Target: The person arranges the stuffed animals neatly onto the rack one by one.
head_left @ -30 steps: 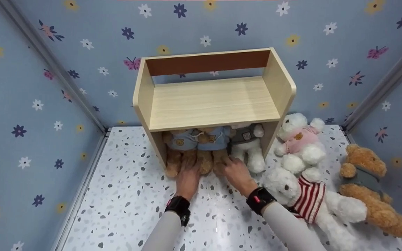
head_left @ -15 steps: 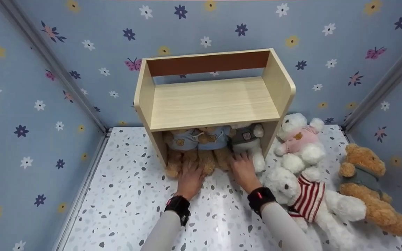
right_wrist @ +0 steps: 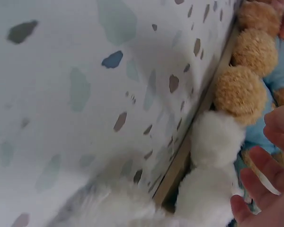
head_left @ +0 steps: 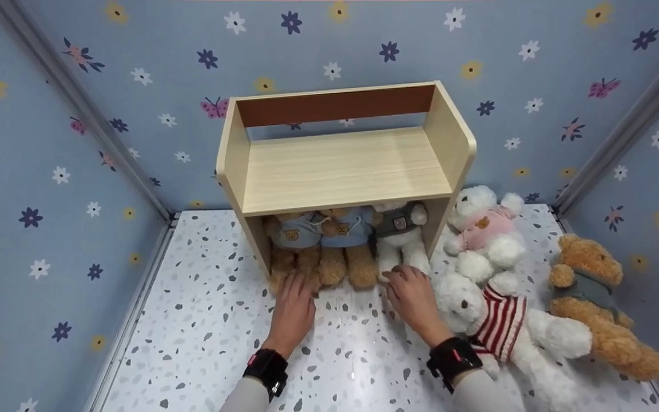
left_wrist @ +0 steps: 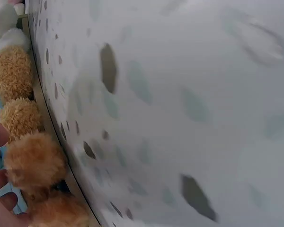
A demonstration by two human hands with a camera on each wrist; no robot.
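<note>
Three teddy bears stand side by side in the lower compartment of a wooden shelf (head_left: 352, 166), heads partly hidden by its board. Two brown bears (head_left: 297, 232) (head_left: 358, 260) wear light-blue tops; a white bear (head_left: 400, 226) at the right wears a grey vest. My left hand (head_left: 293, 315) reaches to the leftmost bear's feet, its fingertips at the fur. The right hand (head_left: 415, 300) is at the white bear's feet, fingers slightly bent. Nothing is gripped in either hand. The left wrist view shows brown paws (left_wrist: 33, 161); the right wrist view shows white paws (right_wrist: 217, 139).
To the shelf's right lie a white bear in pink (head_left: 487, 229), a white bear in red stripes (head_left: 504, 326) and a brown bear in grey-green (head_left: 592, 292). The striped bear is close to my right forearm. Flower-patterned walls (head_left: 329, 34) surround the speckled floor (head_left: 192, 320).
Both hands have drawn back from the bears' legs towards me. The left has also shifted left, and the right has moved right, from the middle bear to the white bear's feet.
</note>
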